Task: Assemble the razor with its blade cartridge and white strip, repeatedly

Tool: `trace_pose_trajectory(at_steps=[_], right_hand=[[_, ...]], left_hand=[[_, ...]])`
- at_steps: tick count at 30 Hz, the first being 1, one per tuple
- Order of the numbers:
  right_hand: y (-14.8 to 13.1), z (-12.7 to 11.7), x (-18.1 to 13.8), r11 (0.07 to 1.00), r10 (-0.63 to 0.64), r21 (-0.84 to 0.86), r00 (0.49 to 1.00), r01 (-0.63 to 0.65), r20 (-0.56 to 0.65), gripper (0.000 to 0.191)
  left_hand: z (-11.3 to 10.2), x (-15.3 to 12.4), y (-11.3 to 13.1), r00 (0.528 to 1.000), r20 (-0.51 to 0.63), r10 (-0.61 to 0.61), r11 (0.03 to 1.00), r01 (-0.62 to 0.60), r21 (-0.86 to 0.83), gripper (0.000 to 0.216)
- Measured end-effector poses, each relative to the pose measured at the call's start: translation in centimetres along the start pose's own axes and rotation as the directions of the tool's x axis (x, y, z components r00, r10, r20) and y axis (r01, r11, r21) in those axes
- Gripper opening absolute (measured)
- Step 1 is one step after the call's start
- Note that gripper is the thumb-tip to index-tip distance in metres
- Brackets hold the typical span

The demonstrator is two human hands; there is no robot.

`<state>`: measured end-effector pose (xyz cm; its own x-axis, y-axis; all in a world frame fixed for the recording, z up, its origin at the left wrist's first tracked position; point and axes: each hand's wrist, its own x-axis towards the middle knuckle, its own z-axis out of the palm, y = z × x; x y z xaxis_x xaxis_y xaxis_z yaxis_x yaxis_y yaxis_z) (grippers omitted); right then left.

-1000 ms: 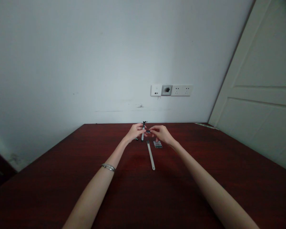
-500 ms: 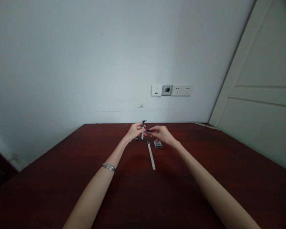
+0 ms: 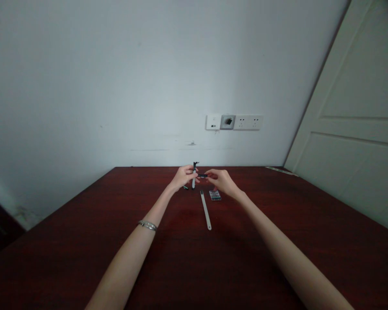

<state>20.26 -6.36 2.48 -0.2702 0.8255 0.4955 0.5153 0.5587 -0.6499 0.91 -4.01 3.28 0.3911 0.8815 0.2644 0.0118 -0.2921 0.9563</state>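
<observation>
My left hand (image 3: 183, 177) pinches an upright white stick-like piece with a black forked top (image 3: 194, 181). A short black bar (image 3: 202, 175) lies level between the hands. My right hand (image 3: 220, 178) grips its right end, and its left end meets the white piece or the left fingertips; which one, I cannot tell. Below the hands a long white handle (image 3: 206, 211) with a dark far end lies on the table. Beside it, under my right hand, sits a small clear flat case (image 3: 215, 195). A small dark green-and-black item (image 3: 185, 187) is partly visible under my left hand.
The dark red wooden table (image 3: 168, 267) runs back to a pale wall (image 3: 116, 77). Sockets and switches (image 3: 234, 122) are mounted on that wall. At the back right corner lies a thin pale strip (image 3: 281, 171), near a white panelled door (image 3: 358, 99).
The black bar has turned slightly to lie more level, and my right fingers have shifted a little along it. My left hand keeps its hold on the white piece.
</observation>
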Motion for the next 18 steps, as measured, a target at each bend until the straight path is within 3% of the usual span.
trace_pose_trajectory(at_steps=[18], right_hand=[[-0.63,0.21,-0.20,0.990,0.051,0.131,0.997,-0.043,-0.062,0.028]], left_hand=[[-0.21,-0.07,-0.02,1.000,0.025,0.009,1.000,-0.008,-0.023,0.033]])
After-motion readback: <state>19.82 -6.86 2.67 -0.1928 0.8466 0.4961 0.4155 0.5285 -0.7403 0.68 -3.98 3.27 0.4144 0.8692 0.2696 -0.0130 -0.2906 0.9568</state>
